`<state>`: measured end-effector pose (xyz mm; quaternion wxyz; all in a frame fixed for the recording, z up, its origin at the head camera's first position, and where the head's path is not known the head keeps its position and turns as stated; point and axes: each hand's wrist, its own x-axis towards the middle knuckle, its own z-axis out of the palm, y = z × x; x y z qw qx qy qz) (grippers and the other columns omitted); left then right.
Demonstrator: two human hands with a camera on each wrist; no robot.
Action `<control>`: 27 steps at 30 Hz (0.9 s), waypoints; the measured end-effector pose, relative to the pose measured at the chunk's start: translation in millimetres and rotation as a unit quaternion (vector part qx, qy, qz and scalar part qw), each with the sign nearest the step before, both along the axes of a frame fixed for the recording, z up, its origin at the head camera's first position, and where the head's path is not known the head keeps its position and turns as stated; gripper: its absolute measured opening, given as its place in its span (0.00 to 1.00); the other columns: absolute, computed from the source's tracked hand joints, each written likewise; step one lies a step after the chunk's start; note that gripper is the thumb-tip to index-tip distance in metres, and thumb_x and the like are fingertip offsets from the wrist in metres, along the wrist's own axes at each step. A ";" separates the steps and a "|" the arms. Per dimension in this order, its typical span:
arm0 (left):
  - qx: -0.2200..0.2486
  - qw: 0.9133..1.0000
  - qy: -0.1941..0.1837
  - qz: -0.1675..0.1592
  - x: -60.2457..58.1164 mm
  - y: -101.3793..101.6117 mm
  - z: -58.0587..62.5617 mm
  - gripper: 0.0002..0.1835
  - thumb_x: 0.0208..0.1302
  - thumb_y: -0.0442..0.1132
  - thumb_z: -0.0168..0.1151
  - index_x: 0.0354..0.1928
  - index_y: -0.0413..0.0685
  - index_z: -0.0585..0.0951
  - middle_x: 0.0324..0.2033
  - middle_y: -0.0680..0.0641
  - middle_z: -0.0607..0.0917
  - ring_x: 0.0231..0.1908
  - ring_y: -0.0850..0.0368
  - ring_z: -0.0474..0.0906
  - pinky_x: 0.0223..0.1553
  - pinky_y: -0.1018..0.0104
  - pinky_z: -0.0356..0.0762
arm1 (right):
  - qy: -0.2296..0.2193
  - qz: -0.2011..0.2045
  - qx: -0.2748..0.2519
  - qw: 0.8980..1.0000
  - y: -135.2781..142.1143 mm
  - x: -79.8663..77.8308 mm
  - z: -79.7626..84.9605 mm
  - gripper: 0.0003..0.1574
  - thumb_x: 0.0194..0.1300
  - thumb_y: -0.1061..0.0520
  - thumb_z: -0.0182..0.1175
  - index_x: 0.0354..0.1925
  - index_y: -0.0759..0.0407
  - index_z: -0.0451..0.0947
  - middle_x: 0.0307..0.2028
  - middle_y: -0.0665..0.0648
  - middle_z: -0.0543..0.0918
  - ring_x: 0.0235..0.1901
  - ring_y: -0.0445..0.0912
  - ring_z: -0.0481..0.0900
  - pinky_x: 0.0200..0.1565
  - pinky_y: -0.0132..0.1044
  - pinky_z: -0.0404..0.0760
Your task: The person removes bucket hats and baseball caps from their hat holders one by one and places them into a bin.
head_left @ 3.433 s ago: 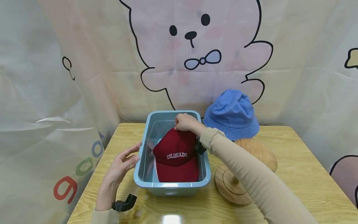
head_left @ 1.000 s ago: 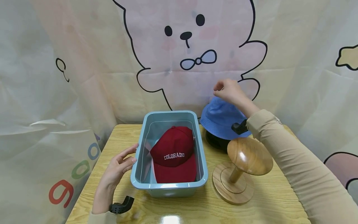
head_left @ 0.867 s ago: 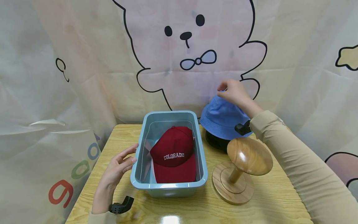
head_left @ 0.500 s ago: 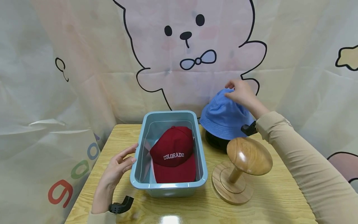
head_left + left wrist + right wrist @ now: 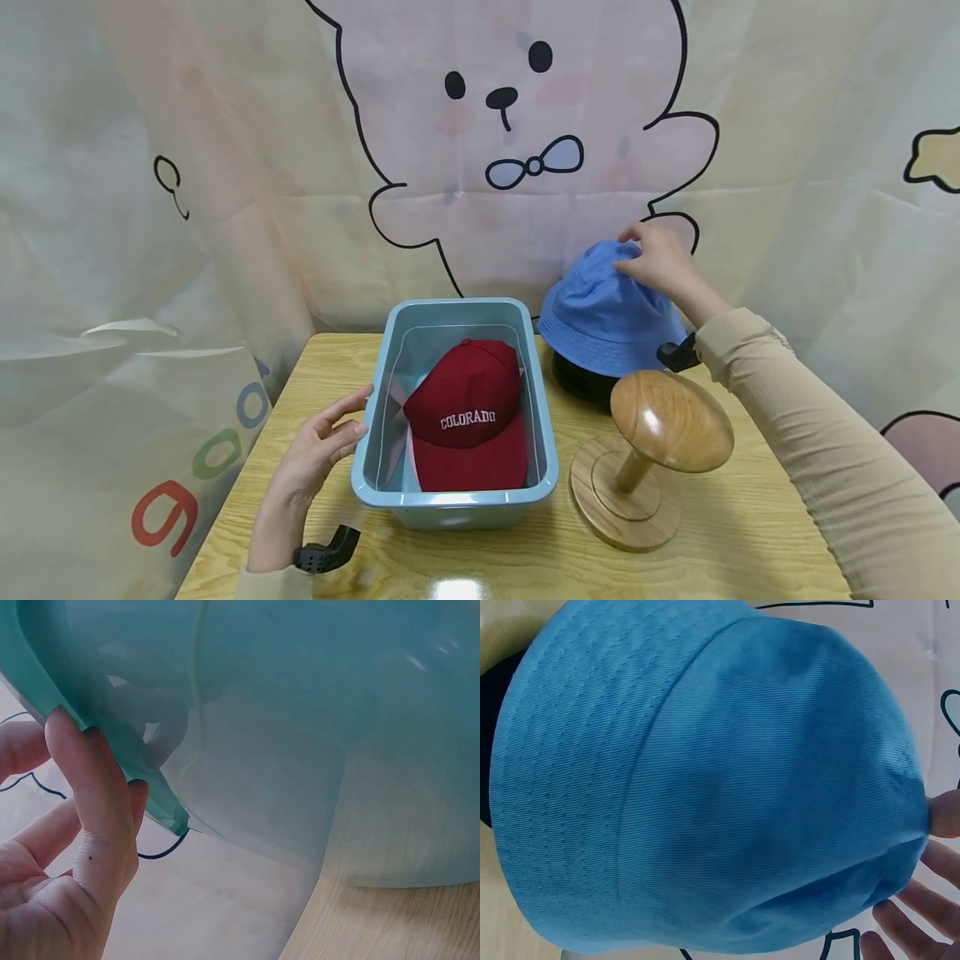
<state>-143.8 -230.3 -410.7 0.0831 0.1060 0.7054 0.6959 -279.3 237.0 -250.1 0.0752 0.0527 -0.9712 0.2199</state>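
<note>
since it looks like plain soft cloth, the blue bucket hat (image 5: 603,317) should be easy to handle: light, floppy, not slippery, nothing to break. it's at the far edge of the table (image 5: 750,533), right of the middle, over something black (image 5: 577,379) i can't really make out. right hand (image 5: 663,260) is at the top of the crown (image 5: 780,787), thumb and fingers spread and touching, no cloth bunched between them that i can see, so i'd call it not gripping. i'd pinch right there, the folds should give enough to grab, tho it'd probably cave in a bit. brim (image 5: 562,787) has rows of stitching so likely stiffer, decent backup hold. left hand (image 5: 318,442) is relaxed, fingertips against the left rim of the blue bin (image 5: 456,500) with the red cap (image 5: 468,417) in it. wooden stand (image 5: 667,417) is nearer the table's front edge than the hat.
</note>
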 end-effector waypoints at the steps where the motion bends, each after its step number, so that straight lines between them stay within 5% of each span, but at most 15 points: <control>1: 0.000 1.000 0.000 0.000 -0.1 -0.3 -0.4 0.29 0.68 0.32 0.55 0.69 0.36 0.63 0.53 0.53 0.75 0.44 0.63 0.83 0.48 0.68 0.80 | 0.001 -0.003 0.001 1.000 0.7 -0.2 -1.2 0.29 0.62 0.56 0.60 0.58 0.68 0.70 0.59 0.74 0.70 0.59 0.68 0.66 0.59 0.62 0.65; 27: 0.006 1.000 0.001 -0.003 -2.6 -2.0 -4.2 0.29 0.67 0.31 0.55 0.69 0.37 0.64 0.53 0.52 0.75 0.45 0.63 0.83 0.48 0.66 0.81 | 0.056 -0.029 -0.012 0.998 12.3 -7.8 -18.4 0.15 0.60 0.66 0.52 0.44 0.66 0.80 0.43 0.72 0.81 0.42 0.62 0.77 0.42 0.54 0.74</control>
